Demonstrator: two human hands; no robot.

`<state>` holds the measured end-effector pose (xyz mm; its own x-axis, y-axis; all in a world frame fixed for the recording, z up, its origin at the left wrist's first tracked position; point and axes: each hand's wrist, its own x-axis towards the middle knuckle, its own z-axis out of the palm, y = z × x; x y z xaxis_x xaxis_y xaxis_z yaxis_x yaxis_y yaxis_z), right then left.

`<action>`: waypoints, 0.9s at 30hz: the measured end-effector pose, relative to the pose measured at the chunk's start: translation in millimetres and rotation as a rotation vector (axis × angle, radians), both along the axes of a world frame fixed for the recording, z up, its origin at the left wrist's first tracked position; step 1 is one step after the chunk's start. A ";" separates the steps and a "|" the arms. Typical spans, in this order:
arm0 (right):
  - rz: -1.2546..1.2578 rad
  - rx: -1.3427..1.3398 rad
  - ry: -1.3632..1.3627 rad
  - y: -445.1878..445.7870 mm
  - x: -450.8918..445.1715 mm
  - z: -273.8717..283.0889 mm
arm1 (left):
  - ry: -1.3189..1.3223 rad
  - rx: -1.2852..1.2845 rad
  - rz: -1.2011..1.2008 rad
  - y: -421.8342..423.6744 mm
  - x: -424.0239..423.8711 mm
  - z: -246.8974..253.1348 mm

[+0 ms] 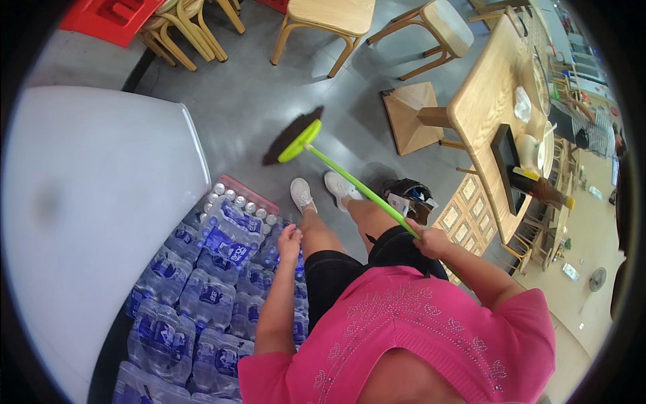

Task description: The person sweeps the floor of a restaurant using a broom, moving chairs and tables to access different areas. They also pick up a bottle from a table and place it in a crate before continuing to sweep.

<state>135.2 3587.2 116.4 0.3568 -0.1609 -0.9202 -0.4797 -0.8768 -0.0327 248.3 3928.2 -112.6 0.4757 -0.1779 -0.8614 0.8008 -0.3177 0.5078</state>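
Observation:
My right hand (429,241) is closed around the light green handle of a broom (363,189), near my right thigh. The broom's green head and dark bristles are out over the grey floor, ahead of my white shoes, and the bristles look blurred. My left hand (290,242) holds nothing, its fingers loosely curled and apart, above shrink-wrapped packs of water bottles (209,298). A pack of cans (242,201) lies beyond that hand. A bin with a black liner (410,194), holding rubbish, stands to the right of my shoes.
A white appliance (111,177) rises at the left. Wooden stools (328,15) and a red plastic crate (108,20) are ahead. To the right, a wooden table (474,111) on a square pedestal base bears a black tray (504,166) and a bottle. Another person (590,123) is farther off.

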 end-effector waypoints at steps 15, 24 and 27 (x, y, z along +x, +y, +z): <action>-0.493 0.040 -0.156 -84.1 -59.7 -65.0 | -0.430 0.225 -0.160 -47.9 -191.3 62.2; -0.225 0.337 -0.048 -84.0 -210.0 48.9 | -0.638 0.307 -0.067 -84.9 -293.3 129.5; -0.417 0.360 0.016 -80.5 -184.5 78.0 | -0.590 0.316 -0.053 -85.4 -332.7 131.4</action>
